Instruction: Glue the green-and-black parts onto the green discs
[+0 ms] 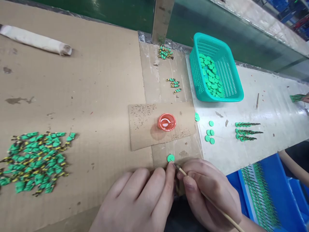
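Observation:
At the near edge of the table my left hand (142, 199) has its fingers closed, the index fingertip against a small round green disc (170, 158). Its thumb is hidden. A thin paintbrush (181, 169) with a pale wooden handle is pinched in my right hand (212, 190), its tip touching or very close to the disc's lower edge. Beyond both hands, a small red cup (166, 122) of shiny liquid stands on a cardboard piece (142, 138).
Small green-and-yellow figures (38, 158) lie heaped at left. A teal basket (217, 98) holds green discs; loose discs (211, 140) and three rows of green pieces (246, 131) lie at right. A blue bin (282, 193) stands below. Another person's hand (306, 98) shows at far right.

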`<state>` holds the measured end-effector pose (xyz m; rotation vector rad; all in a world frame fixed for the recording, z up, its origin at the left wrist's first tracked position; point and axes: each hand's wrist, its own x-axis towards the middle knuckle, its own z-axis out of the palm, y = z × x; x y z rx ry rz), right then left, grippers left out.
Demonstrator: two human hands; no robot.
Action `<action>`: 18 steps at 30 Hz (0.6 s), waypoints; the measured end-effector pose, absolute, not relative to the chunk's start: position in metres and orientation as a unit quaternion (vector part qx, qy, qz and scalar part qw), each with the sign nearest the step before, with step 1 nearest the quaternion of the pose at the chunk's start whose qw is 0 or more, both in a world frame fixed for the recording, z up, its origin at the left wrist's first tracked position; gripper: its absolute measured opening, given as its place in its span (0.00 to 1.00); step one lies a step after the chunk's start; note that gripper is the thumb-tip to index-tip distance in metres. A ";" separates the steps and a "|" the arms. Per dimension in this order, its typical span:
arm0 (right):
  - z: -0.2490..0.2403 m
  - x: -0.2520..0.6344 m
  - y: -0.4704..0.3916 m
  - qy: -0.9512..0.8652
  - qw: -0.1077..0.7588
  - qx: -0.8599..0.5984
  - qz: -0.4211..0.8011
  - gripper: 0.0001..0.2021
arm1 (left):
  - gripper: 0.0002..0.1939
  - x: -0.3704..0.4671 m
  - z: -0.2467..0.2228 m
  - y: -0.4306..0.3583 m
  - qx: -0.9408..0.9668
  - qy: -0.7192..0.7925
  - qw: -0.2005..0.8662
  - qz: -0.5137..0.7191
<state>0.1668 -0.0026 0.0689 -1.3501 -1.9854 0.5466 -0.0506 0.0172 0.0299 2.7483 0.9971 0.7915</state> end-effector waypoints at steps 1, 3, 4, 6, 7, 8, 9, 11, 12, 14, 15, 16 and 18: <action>0.069 0.167 -0.002 -0.760 0.333 -0.517 0.210 0.11 | 0.15 -0.051 0.030 0.017 0.905 0.330 0.056 0.263; 0.068 0.167 -0.002 -0.759 0.341 -0.515 0.206 0.11 | 0.16 -0.051 0.031 0.017 0.904 0.331 0.055 0.266; 0.068 0.167 -0.001 -0.759 0.344 -0.514 0.205 0.11 | 0.16 -0.051 0.031 0.017 0.904 0.331 0.055 0.266; 0.067 0.167 -0.001 -0.758 0.341 -0.518 0.203 0.10 | 0.16 -0.051 0.031 0.017 0.906 0.329 0.055 0.260; 0.068 0.167 -0.001 -0.757 0.338 -0.521 0.203 0.10 | 0.15 -0.051 0.031 0.017 0.906 0.330 0.056 0.258; 0.068 0.168 -0.001 -0.756 0.338 -0.523 0.203 0.10 | 0.15 -0.051 0.031 0.016 0.906 0.332 0.057 0.255; 0.069 0.168 -0.002 -0.754 0.339 -0.524 0.204 0.09 | 0.15 -0.051 0.030 0.016 0.907 0.332 0.056 0.254; 0.071 0.170 -0.004 -0.748 0.342 -0.528 0.213 0.10 | 0.14 -0.052 0.029 0.016 0.909 0.329 0.055 0.248; 0.072 0.170 -0.005 -0.744 0.339 -0.530 0.226 0.10 | 0.14 -0.052 0.028 0.016 0.911 0.326 0.054 0.245; 0.072 0.171 -0.005 -0.734 0.353 -0.524 0.251 0.11 | 0.13 -0.052 0.028 0.016 0.916 0.321 0.054 0.236; 0.071 0.171 -0.005 -0.726 0.379 -0.513 0.256 0.12 | 0.13 -0.053 0.028 0.016 0.916 0.321 0.056 0.233; 0.069 0.170 -0.004 -0.712 0.418 -0.502 0.256 0.12 | 0.13 -0.053 0.029 0.016 0.917 0.321 0.060 0.230; 0.066 0.168 0.000 -0.669 0.502 -0.489 0.248 0.11 | 0.14 -0.053 0.030 0.015 0.916 0.325 0.063 0.225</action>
